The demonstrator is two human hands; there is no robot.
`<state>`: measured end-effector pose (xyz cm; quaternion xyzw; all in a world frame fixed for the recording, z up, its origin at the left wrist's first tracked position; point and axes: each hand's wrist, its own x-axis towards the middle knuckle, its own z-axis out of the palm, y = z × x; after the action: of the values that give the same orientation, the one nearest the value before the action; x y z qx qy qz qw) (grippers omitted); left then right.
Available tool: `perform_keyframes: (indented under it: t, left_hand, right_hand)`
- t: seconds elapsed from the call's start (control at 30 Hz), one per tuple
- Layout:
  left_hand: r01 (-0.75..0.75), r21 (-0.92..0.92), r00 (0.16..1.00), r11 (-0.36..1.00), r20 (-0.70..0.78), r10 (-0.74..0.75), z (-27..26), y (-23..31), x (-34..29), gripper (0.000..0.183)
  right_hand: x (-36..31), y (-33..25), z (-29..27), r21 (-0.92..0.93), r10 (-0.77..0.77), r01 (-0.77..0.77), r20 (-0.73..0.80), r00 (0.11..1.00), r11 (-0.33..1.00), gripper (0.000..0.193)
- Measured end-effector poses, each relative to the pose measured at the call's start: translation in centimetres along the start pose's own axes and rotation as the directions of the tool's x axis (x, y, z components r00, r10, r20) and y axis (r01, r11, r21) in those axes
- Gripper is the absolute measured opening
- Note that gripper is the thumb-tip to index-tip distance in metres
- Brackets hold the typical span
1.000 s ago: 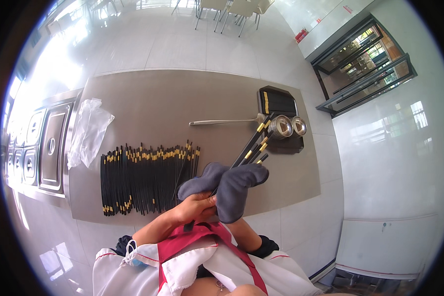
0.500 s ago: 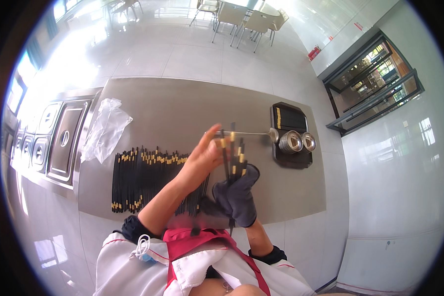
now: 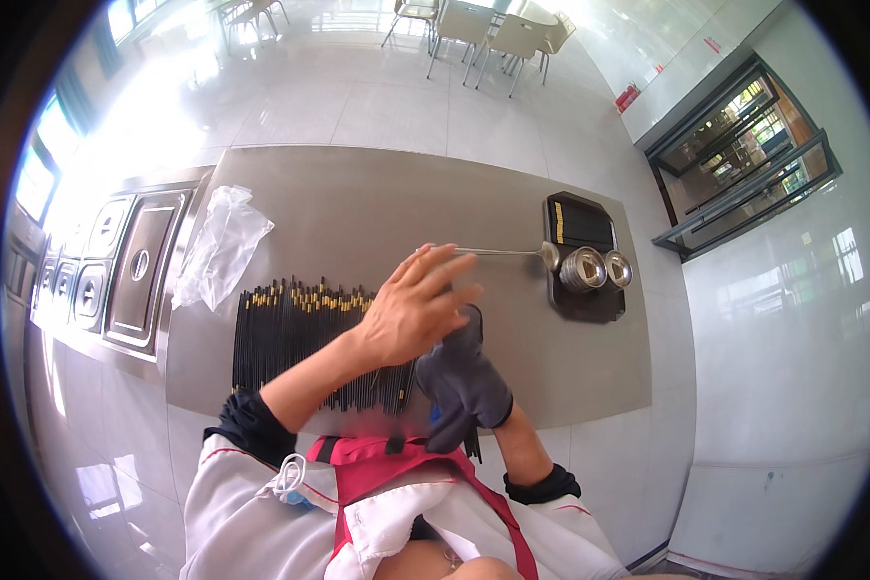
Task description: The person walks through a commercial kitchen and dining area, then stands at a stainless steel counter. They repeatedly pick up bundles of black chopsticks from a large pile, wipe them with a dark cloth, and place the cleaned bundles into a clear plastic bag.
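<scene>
My left hand point(image 3: 418, 304) is bare, its fingers spread over the upper end of my right hand. A grey glove covers my right hand point(image 3: 466, 379), which is closed around a bunch of black chopsticks point(image 3: 475, 447). Their lower ends poke out below the glove; my left hand hides most of the upper part. A bit of blue shows by the grey fabric. Left of both hands, a wide row of black chopsticks point(image 3: 285, 338) with gold bands lies on the metal table point(image 3: 387, 193), partly under my left forearm.
A clear plastic bag point(image 3: 224, 242) lies at the table's left. On the right, a dark tray point(image 3: 590, 309) carries a black case point(image 3: 582, 224), metal bowls point(image 3: 584, 269) and a ladle point(image 3: 548, 255) whose handle reaches toward my left hand. Steel food pans point(image 3: 145, 271) adjoin the left edge.
The chopstick bunch stood up out of the glove with banded ends showing; now those ends are out of sight behind my left hand. My left fingers have spread over them.
</scene>
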<state>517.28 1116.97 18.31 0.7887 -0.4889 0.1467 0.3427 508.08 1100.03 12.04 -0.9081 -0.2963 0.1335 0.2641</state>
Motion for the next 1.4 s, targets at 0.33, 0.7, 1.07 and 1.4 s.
perform_keyframes:
  t: [0.33,0.7,1.07,1.4]
  left_hand:
    - [-0.444,0.037,0.866,0.895,0.275,0.418,0.6,-4.0,-5.2,0.057]
    - [0.855,-0.383,0.509,0.349,0.750,-0.423,-0.7,-4.6,-15.6,0.058]
    - [0.655,-0.318,0.627,-0.685,0.736,0.257,3.1,3.2,-13.0,0.045]
    - [0.560,-0.565,0.680,-0.606,0.731,-0.053,2.5,5.4,-12.6,0.050]
  right_hand:
    - [-0.1,0.3,2.2,0.103,-0.041,0.047,-0.062,0.997,0.994,0.012]
    - [-11.7,9.3,0.9,0.413,0.403,-0.318,-0.135,0.905,0.853,0.009]
    - [-0.5,0.8,3.9,0.924,0.488,0.289,-0.379,0.786,0.251,0.032]
    - [-1.8,-2.4,0.4,0.213,0.155,-0.016,-0.655,0.739,0.977,0.018]
